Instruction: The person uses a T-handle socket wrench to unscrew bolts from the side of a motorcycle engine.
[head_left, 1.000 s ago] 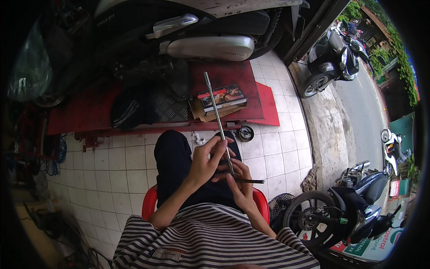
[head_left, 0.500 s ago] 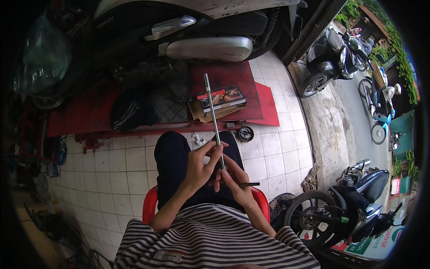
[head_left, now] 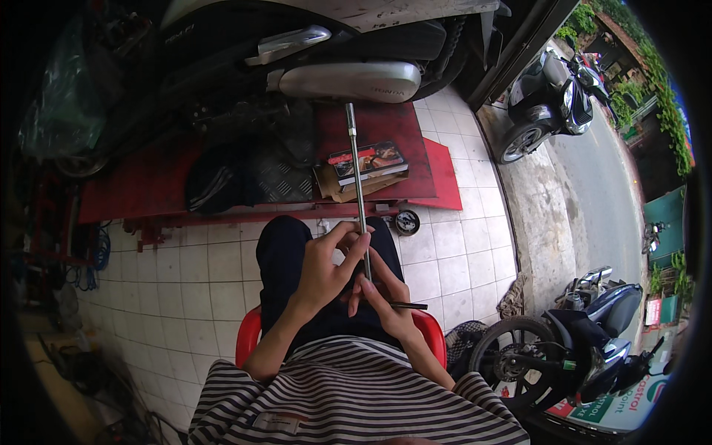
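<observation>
A long chromed T-handle socket wrench (head_left: 358,182) points away from me over my lap, its socket end reaching toward the motorbike. My left hand (head_left: 326,263) pinches the shaft around its lower middle, thumb and fingers closed on it. Lower down, my right hand (head_left: 387,300) grips the same tool near its crossbar. One dark end of the crossbar sticks out to the right of that hand; the rest is hidden by my fingers.
Ahead is a red lift platform (head_left: 371,122) bearing a boxed item (head_left: 371,162) on brown cardboard, beneath a motorbike (head_left: 345,80). A small round dark tin (head_left: 407,222) sits on the tiled floor. At right stands a dark parked motorbike (head_left: 586,334). I sit on a red plastic chair (head_left: 432,334).
The wrench's socket end has swung slightly right and farther away from me. Both hands keep their hold, with the left shifted a little. The rider on the street has left view.
</observation>
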The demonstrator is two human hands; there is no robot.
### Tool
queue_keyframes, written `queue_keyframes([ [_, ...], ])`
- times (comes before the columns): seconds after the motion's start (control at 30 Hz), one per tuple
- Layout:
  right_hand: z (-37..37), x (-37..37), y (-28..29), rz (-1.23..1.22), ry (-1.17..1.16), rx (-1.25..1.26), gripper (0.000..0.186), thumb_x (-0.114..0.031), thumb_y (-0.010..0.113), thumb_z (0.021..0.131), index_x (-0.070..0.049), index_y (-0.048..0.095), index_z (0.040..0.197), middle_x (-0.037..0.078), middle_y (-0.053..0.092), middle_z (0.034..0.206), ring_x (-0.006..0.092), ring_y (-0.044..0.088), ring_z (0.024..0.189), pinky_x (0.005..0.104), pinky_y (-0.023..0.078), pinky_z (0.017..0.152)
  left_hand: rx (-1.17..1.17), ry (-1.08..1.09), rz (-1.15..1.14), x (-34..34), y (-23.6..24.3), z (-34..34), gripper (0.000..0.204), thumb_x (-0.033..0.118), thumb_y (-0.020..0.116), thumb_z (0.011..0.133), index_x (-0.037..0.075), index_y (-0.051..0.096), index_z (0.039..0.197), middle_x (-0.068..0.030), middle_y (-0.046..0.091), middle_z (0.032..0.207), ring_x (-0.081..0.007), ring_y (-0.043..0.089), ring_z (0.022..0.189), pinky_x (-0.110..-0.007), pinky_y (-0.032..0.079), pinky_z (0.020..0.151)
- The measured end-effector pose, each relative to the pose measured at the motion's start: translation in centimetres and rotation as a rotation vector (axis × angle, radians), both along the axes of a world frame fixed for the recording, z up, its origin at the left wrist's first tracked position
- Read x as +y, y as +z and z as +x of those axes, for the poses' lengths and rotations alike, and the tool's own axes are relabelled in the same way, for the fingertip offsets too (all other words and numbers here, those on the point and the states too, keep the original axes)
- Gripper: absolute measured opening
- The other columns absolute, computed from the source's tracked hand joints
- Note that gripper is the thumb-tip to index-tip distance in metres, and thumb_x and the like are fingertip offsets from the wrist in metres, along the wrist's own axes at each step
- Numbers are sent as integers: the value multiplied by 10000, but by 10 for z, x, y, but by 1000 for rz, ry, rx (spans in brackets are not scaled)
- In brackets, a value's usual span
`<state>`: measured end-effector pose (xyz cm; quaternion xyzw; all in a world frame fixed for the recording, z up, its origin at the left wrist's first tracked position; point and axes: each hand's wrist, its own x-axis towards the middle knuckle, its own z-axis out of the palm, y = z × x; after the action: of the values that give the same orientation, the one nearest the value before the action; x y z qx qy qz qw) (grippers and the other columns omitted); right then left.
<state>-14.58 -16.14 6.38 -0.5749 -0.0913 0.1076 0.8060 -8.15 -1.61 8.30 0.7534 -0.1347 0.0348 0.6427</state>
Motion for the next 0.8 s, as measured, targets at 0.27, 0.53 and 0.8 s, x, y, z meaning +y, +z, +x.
queue_keyframes([
  [0.27, 3, 3, 2, 24, -39, 15, 555, -91, 452, 1050, 12, 222, 1544, 109, 561, 969, 165, 645, 698, 332, 561, 824, -42, 38, 23, 2, -2, 8, 170, 150, 694, 920, -7, 660, 978, -82, 704, 776, -127, 688, 709, -261, 505, 654],
  [0.53, 4, 6, 3, -8, -39, 3, 549, -103, 444, 1056, 35, 217, 1536, 116, 558, 967, 180, 649, 705, 341, 559, 813, -102, 100, 67, 11, 17, 5, 139, 108, 695, 919, -12, 660, 980, -78, 709, 820, -111, 685, 750, -246, 510, 692],
  [0.8, 12, 5, 6, 46, -25, -16, 558, -98, 434, 1061, 39, 188, 1542, 116, 556, 971, 188, 647, 738, 320, 540, 749, -1199, 400, -492, 97, 161, -26, 120, 24, 545, 985, -65, 573, 1059, -121, 618, 788, -175, 617, 682, -296, 526, 684],
])
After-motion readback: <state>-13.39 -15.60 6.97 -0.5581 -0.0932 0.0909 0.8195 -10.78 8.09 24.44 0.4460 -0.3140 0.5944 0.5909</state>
